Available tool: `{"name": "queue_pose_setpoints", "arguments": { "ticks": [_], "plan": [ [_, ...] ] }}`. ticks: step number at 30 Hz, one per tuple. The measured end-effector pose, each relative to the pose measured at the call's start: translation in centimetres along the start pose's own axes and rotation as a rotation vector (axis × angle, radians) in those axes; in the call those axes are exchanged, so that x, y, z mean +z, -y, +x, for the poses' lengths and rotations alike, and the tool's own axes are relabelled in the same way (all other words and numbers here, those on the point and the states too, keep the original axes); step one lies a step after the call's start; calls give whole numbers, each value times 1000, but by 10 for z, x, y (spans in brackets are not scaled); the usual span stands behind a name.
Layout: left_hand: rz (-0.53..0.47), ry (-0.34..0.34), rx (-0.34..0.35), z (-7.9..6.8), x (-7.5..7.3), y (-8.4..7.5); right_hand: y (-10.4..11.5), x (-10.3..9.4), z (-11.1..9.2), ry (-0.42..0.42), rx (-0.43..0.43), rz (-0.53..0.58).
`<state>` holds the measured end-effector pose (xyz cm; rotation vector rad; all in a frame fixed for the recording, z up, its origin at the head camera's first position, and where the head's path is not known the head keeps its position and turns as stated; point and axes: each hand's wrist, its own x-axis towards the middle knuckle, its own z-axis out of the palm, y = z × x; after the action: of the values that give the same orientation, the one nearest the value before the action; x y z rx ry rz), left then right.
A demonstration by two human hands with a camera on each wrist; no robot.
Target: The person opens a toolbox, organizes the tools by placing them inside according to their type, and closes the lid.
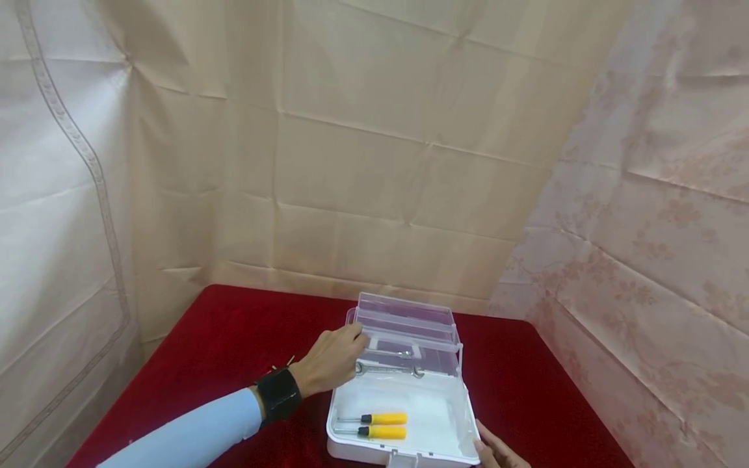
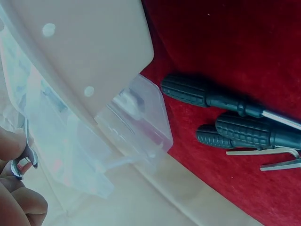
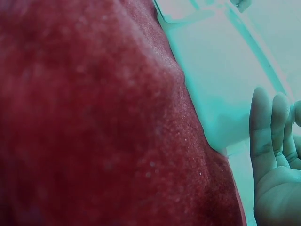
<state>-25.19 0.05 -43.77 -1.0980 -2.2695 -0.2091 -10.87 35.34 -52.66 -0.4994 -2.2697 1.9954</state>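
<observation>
A white toolbox (image 1: 409, 396) stands on the red cloth with its clear lid (image 1: 406, 318) tipped back. My left hand (image 1: 333, 357) is over its back left side and pinches a metal wrench (image 2: 26, 157), whose open end shows at the fingertips in the left wrist view. Another wrench (image 1: 389, 370) lies along the back of the toolbox. Two yellow-handled screwdrivers (image 1: 389, 418) lie near its front. My right hand (image 1: 497, 448) rests against the front right corner; in the right wrist view its fingers (image 3: 261, 122) are straight along the outer wall.
Beside the toolbox, several black-handled screwdrivers (image 2: 188, 89) and bent hex keys (image 2: 263, 152) lie on the red cloth (image 1: 246, 325); my left arm mostly hides them in the head view. Beige curtains (image 1: 351, 162) hang behind the table and along both sides.
</observation>
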Motion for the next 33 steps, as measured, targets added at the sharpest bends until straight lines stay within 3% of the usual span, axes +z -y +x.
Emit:
{"name": "queue_pose_setpoints", "arguments": {
  "ticks": [17,24,33],
  "plan": [
    [14,31,-24,6,5,-7,-2,-7,5,75,10,3],
    [2,21,-27,8,10,-6,-1,-2,3,71,-37,17],
    [-59,46,-62,9,14,-6,-4,-3,5,47,-28,-12]
  ]
}}
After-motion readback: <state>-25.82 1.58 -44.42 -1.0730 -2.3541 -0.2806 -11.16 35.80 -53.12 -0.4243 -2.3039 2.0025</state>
